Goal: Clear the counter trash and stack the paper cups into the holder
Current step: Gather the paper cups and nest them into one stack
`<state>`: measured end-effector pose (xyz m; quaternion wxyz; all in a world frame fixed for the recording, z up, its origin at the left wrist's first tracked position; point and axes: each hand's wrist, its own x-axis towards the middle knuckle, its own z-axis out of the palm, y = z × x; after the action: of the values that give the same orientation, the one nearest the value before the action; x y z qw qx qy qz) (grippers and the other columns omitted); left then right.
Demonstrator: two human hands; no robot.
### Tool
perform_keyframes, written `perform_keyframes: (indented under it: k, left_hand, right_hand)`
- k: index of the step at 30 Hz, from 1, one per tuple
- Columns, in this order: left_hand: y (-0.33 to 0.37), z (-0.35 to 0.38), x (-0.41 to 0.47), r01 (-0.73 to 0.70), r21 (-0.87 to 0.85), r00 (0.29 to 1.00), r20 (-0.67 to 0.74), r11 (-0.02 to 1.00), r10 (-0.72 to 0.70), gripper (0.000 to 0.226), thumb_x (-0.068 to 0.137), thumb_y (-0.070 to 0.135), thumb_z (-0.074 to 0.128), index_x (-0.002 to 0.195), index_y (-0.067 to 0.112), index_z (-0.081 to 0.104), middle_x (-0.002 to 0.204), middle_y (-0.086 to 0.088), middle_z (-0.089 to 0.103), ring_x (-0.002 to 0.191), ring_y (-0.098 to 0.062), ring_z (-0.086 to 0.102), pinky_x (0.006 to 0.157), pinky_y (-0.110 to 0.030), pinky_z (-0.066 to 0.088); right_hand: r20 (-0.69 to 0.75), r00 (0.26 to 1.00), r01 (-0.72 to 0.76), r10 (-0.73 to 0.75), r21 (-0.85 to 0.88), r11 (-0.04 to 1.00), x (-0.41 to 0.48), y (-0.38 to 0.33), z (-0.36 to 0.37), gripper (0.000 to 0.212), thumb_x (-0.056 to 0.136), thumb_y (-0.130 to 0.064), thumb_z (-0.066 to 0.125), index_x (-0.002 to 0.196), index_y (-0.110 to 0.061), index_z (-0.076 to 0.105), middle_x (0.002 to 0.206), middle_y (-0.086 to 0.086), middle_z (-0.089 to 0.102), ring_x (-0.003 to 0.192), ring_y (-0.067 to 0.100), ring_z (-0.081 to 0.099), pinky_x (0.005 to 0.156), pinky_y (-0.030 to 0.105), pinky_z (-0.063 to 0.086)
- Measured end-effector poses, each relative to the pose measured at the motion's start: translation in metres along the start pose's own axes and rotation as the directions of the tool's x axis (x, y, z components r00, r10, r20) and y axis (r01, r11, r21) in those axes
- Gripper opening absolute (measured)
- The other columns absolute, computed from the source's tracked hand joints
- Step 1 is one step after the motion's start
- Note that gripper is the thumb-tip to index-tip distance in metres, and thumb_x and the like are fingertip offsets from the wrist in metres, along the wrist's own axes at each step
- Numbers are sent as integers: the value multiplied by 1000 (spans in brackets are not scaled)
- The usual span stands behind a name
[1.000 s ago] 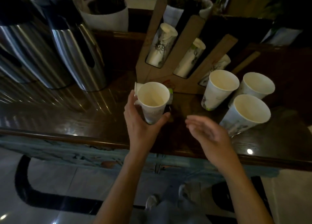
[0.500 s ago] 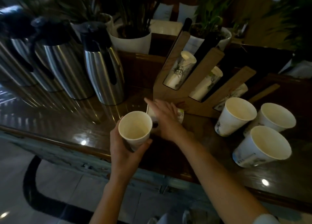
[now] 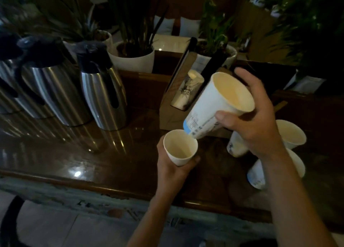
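My left hand [image 3: 173,169] grips a white paper cup [image 3: 180,148] upright above the dark wooden counter [image 3: 115,157]. My right hand [image 3: 255,120] holds a second paper cup [image 3: 214,105] tilted, its bottom edge touching the rim of the first cup. Behind them stands the wooden cup holder [image 3: 173,107] with a stack of cups [image 3: 188,88] lying in its left slot. Three more paper cups stand on the counter at the right, partly hidden by my right arm: one [image 3: 236,144], another [image 3: 292,133] and a third [image 3: 260,174].
Three steel thermos jugs stand at the left, the nearest [image 3: 102,92] beside the holder. White plant pots [image 3: 134,60] line the back ledge. The counter's front edge [image 3: 93,186] runs below my hands, with tiled floor under it.
My right hand has picked up the cup that lay by the holder and brought it, tilted, to the rim of the cup in my left hand. The camera has shifted left and nearer.
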<state>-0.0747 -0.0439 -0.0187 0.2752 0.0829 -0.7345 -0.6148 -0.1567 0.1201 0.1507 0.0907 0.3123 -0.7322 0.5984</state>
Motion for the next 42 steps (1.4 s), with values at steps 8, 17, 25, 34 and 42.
perform_keyframes:
  k: [8, 17, 25, 34, 42]
  left_hand:
    - [8, 49, -7, -16, -15, 999, 40, 1000, 17, 100, 76, 21, 90, 152, 33, 26, 148, 17, 41, 137, -3, 49, 105, -16, 49]
    - [13, 53, -26, -137, 142, 987, 102, 980, 124, 112, 81, 20, 87, 150, 54, 6, 148, 12, 25, 143, -16, 36, 112, -36, 46]
    - [3, 48, -12, 36, 4, 996, 88, 999, -36, 92, 69, 35, 92, 131, 60, 29, 127, 30, 50, 121, 13, 54, 89, 1, 47]
    - [1, 44, -11, 36, -15, 987, 156, 999, -33, 100, 75, 36, 88, 142, 58, 18, 138, 38, 42, 130, 13, 49, 97, 0, 45]
    - [4, 53, -16, -69, 52, 952, 300, 996, 50, 84, 92, 40, 64, 157, 32, 11, 155, -3, 29, 146, -21, 38, 116, -47, 44]
  right_hand:
    - [83, 956, -219, 281, -436, 873, -30, 28, 24, 94, 60, -65, 77, 141, -36, 39, 133, -13, 46, 117, 7, 48, 90, 34, 48]
    - [72, 871, -324, 486, -657, 680, -64, 34, 49, 109, 66, -91, 38, 150, -24, 18, 150, 6, 37, 132, 23, 43, 103, 43, 45]
    - [-1, 889, -281, 458, -791, 544, 11, 36, -54, 78, 81, -51, 75, 147, -27, 42, 152, 9, 36, 137, 31, 39, 96, 38, 38]
    - [62, 829, -224, 555, -874, 432, 30, 34, -65, 79, 73, -52, 78, 143, -33, 47, 143, 13, 46, 130, 37, 44, 90, 42, 42]
    - [-6, 951, -231, 310, -680, 696, 41, -49, -67, 60, 67, -74, 54, 115, -38, 60, 106, -7, 58, 83, 2, 53, 58, 25, 39]
